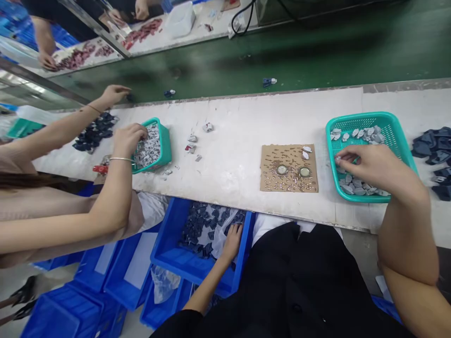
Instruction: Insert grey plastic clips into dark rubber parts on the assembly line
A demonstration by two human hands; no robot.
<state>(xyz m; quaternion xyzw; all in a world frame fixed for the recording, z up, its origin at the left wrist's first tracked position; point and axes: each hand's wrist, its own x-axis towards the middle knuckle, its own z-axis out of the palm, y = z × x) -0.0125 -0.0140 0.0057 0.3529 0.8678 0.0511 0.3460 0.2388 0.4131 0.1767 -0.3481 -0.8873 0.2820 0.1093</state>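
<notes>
My right hand [373,165] reaches into a teal basket [394,123] of small grey plastic parts on the white table, with its fingertips pinching among the parts at the basket's left side. Whether a part is between the fingers I cannot tell. My left hand [232,241] is down below the table edge, resting on dark blue parts in a blue bin [183,260]. A brown cardboard square [289,168] with small metal pins and two round pieces lies between the two hands.
A co-worker on the left has one hand [127,138] in a second teal basket [165,146] and another by a pile of dark parts [92,134]. More dark blue parts [435,152] lie at the far right. Blue bins [116,277] stand under the table.
</notes>
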